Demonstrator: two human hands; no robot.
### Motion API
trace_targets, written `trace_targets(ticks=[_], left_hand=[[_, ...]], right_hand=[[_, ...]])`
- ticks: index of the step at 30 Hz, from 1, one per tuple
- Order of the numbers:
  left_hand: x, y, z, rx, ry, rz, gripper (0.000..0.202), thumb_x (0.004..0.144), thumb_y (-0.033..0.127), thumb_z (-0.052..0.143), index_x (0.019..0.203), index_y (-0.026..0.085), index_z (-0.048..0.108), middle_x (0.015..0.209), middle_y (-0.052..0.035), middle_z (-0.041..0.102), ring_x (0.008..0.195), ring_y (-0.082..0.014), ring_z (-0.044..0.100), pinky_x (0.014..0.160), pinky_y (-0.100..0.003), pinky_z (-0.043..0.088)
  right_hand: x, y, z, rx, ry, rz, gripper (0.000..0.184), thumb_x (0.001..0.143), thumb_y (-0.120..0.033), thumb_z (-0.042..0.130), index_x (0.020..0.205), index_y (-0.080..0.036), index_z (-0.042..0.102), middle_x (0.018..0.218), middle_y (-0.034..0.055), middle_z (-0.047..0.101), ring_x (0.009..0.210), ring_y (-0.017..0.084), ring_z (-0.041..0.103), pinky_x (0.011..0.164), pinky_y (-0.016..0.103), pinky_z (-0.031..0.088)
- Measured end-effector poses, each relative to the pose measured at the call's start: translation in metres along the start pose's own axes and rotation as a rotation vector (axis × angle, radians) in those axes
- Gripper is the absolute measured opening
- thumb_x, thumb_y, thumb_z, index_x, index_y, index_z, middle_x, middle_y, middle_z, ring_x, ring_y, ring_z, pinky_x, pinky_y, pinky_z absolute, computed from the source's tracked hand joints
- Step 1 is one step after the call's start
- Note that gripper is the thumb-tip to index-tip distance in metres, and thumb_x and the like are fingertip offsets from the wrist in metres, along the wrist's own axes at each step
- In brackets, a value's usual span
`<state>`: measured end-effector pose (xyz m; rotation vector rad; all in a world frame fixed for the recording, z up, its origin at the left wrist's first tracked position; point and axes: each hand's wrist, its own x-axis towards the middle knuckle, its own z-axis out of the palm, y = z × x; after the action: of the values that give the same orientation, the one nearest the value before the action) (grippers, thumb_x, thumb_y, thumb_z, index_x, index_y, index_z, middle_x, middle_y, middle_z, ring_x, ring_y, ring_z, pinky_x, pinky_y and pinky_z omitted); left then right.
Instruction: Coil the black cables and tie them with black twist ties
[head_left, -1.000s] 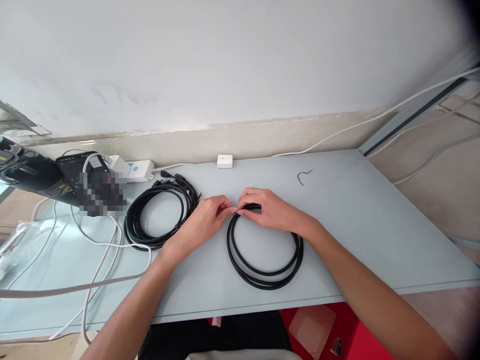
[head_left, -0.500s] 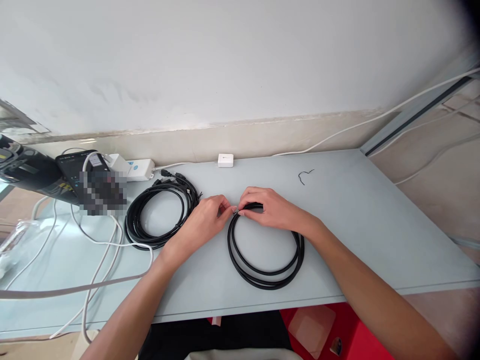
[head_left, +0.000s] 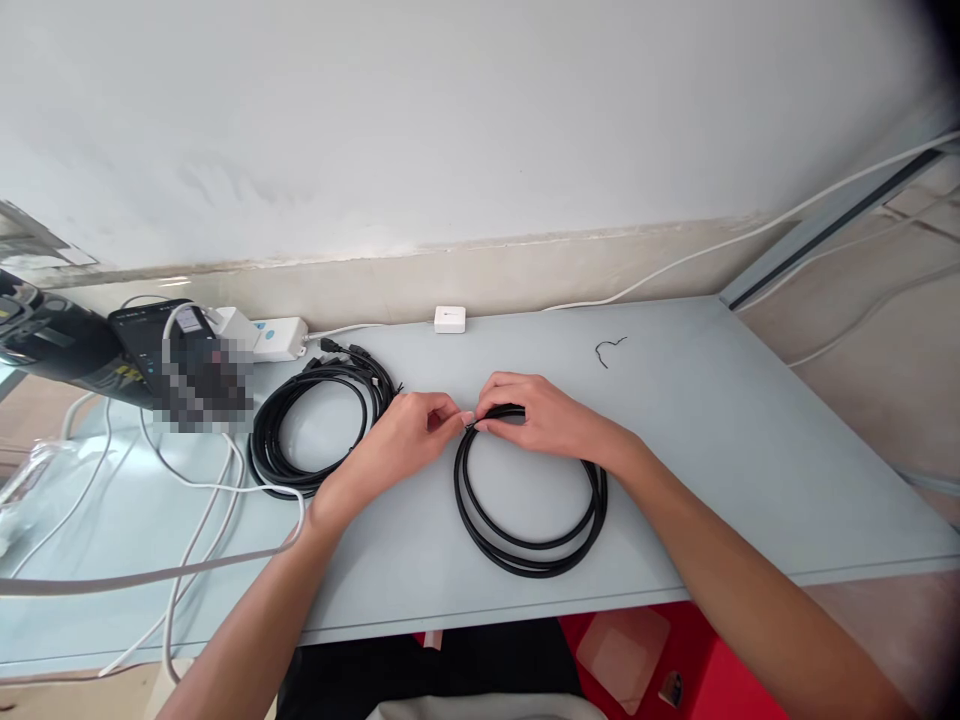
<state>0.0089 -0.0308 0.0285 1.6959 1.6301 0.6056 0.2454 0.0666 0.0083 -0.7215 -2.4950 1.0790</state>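
Note:
A black cable coil [head_left: 525, 545] lies on the grey table [head_left: 712, 440] in front of me. My right hand [head_left: 544, 418] is closed over the far side of the coil, gripping its strands. My left hand [head_left: 409, 440] pinches something small at the same spot, at the coil's top left; what it holds is too small to make out. A second, larger black cable coil [head_left: 315, 430] rests to the left of my left hand.
A white power strip [head_left: 274, 338] and a dark device [head_left: 161, 350] sit at the back left, with white cables [head_left: 202, 520] trailing toward the front edge. A small white adapter [head_left: 449, 319] and a thin black wire tie [head_left: 609, 350] lie near the wall.
Almost nothing moved; my left hand's fingers shifted slightly at the coil's top while my right hand kept its grip.

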Motion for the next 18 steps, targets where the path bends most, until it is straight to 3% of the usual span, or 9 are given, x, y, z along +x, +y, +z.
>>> trace_targets(ticks=[5, 13, 18], left_hand=[[-0.0014, 0.0004, -0.0064, -0.017, -0.049, 0.023, 0.036, 0.106, 0.050, 0.064, 0.095, 0.020, 0.081, 0.080, 0.0029, 0.071, 0.069, -0.0130, 0.051, 0.067, -0.030, 0.039], [-0.0010, 0.0005, -0.0067, -0.008, 0.015, 0.053, 0.023, 0.105, 0.038, 0.063, 0.111, 0.022, 0.079, 0.101, -0.0018, 0.081, 0.082, -0.0170, 0.067, 0.076, -0.030, 0.050], [-0.0009, -0.0027, -0.0030, -0.001, -0.002, 0.102, 0.033, 0.109, 0.050, 0.063, 0.122, 0.025, 0.080, 0.114, -0.0040, 0.082, 0.091, -0.0201, 0.071, 0.083, -0.034, 0.055]], right_hand=[[0.0004, -0.0002, -0.0003, 0.003, -0.003, -0.002, 0.010, 0.104, -0.029, 0.074, 0.102, -0.024, 0.083, 0.112, 0.0061, 0.076, 0.093, 0.021, 0.071, 0.093, 0.038, 0.057], [0.0005, 0.0013, -0.0002, 0.023, -0.001, -0.015, 0.011, 0.104, -0.031, 0.074, 0.103, -0.025, 0.083, 0.114, 0.0062, 0.077, 0.096, 0.021, 0.072, 0.096, 0.039, 0.057], [-0.0002, 0.0011, -0.0041, 0.021, 0.036, -0.017, 0.024, 0.110, -0.041, 0.066, 0.104, -0.026, 0.083, 0.113, 0.0067, 0.077, 0.093, 0.021, 0.071, 0.091, 0.038, 0.057]])
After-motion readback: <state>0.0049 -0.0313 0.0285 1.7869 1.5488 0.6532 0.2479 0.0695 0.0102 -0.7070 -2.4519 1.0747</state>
